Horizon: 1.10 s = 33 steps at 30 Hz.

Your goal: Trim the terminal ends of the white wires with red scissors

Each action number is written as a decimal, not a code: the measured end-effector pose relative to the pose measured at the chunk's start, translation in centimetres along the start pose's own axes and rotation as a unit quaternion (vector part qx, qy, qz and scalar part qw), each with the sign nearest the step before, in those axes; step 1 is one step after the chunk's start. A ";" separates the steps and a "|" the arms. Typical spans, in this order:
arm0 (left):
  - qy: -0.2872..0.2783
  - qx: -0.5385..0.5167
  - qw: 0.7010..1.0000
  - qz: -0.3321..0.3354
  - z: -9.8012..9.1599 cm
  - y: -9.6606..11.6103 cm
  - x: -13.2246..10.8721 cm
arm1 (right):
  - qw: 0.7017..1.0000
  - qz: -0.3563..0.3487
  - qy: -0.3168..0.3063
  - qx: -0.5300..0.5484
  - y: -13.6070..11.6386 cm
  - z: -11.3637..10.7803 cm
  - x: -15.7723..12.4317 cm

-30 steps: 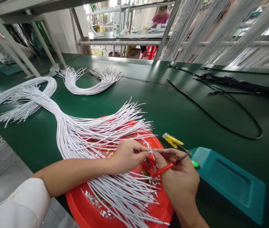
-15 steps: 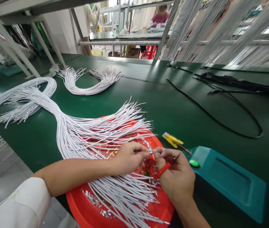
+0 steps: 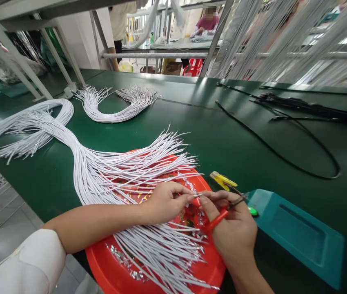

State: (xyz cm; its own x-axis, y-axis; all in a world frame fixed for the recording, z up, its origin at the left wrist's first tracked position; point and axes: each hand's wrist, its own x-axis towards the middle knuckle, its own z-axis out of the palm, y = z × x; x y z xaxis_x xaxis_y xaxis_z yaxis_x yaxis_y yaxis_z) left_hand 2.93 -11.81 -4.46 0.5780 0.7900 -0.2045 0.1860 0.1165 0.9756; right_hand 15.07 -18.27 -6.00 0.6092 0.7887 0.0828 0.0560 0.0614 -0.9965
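My left hand [image 3: 170, 204] is closed in a pinch on the end of a white cable [image 3: 197, 195] above the red tray. Meeting it there, the thumb and forefinger of my right hand [image 3: 233, 228] pinch at the same cable end. Tucked in my right hand are red-handled pliers [image 3: 218, 219], their metal jaws pointing up and to the right; the exact kind is hard to make out. Many white cables [image 3: 124, 163] fan across the red tray [image 3: 100, 265], their ends to the right. Small silvery scraps [image 3: 124, 259] lie in the tray.
Right of the tray are a teal plastic case [image 3: 302, 241] and a yellow-handled tool [image 3: 223, 180]. Black cables [image 3: 308, 108] lie farther back on the green table [image 3: 185, 122]. Another white cable bundle [image 3: 109, 116] curls at the back left. Co-workers, one a person in purple [image 3: 208, 24], are beyond the rack.
My right hand has shifted slightly right and rolled, and the pliers moved with it. The left hand stays almost in place. In the background, a co-worker has moved.
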 end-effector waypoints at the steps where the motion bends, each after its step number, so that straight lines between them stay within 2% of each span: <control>1: -0.002 0.008 1.000 0.004 0.0 -0.1 0.0 | 1.000 -0.004 0.001 -0.006 0.0 0.0 0.0; 8: -0.005 -0.039 0.999 -0.012 0.4 -0.4 -0.2 | 0.990 -0.058 -0.008 -0.130 1.0 -0.6 -0.5; 12: 0.003 -0.078 0.996 -0.038 0.7 -0.1 -0.1 | 0.986 -0.073 -0.016 -0.151 1.1 -0.7 -0.5; 14: 0.003 -0.108 0.993 -0.052 0.7 -0.1 -0.1 | 0.991 -0.057 -0.015 -0.124 0.6 -0.5 -0.3; 19: -0.027 -0.178 0.982 -0.063 0.4 -0.6 0.1 | 0.999 0.016 -0.034 0.029 -0.5 0.1 -0.1; 21: -0.036 -0.185 0.980 -0.066 0.4 -0.8 0.3 | 0.998 0.021 -0.033 0.043 -0.7 0.2 -0.1; 25: -0.042 -0.118 0.991 -0.037 0.2 -0.7 0.4 | 1.000 0.005 -0.028 0.009 -0.6 0.1 -0.3; 29: -0.023 0.036 0.997 0.067 -0.2 -0.4 0.2 | 0.999 -0.020 -0.033 -0.035 0.3 -0.2 -0.3; 31: -0.046 0.093 0.989 0.106 -0.3 -0.3 0.1 | 0.996 -0.054 -0.033 -0.069 0.8 -0.3 -0.2; 33: -0.074 0.099 0.988 0.096 -0.4 -0.3 0.0 | 0.993 -0.078 -0.040 -0.085 1.1 -0.4 -0.1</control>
State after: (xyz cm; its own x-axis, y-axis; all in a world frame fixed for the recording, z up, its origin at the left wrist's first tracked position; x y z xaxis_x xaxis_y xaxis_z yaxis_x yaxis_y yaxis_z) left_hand 2.60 -11.62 -4.73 0.7245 0.6881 -0.0401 0.2043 -0.1589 0.9659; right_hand 15.39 -18.57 -7.13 0.5176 0.8248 0.2278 0.2807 0.0878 -0.9558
